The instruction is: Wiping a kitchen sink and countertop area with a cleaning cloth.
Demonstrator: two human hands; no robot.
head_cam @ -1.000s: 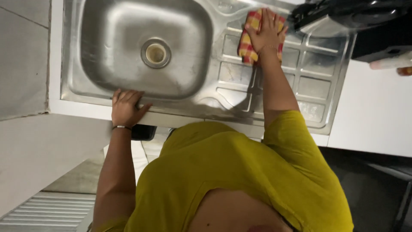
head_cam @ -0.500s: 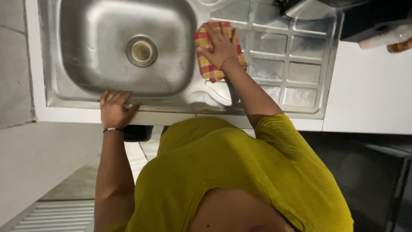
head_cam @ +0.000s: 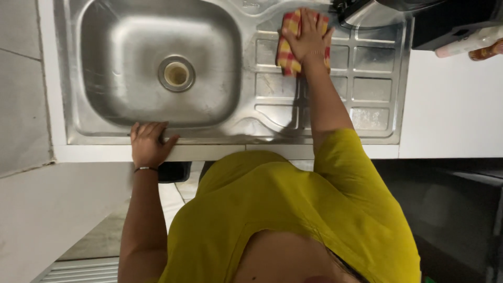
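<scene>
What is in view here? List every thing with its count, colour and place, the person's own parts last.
sink: one, steel, set in the white counter, basin on the left.
drain: one, pale ring, middle of the basin.
draining board: one, steel with raised squares, right of the basin.
cloth: one, red and yellow check, far end of the draining board, under the right hand.
counter: one, white, around the sink.
dark appliance: one, black, far right corner.
bottle: one, pale, lying at the right edge.
shirt: one, mustard yellow, on the person.
bracelet: one, dark, left wrist.
left hand: resting on the sink's near rim.
right hand: flat on the cloth.
</scene>
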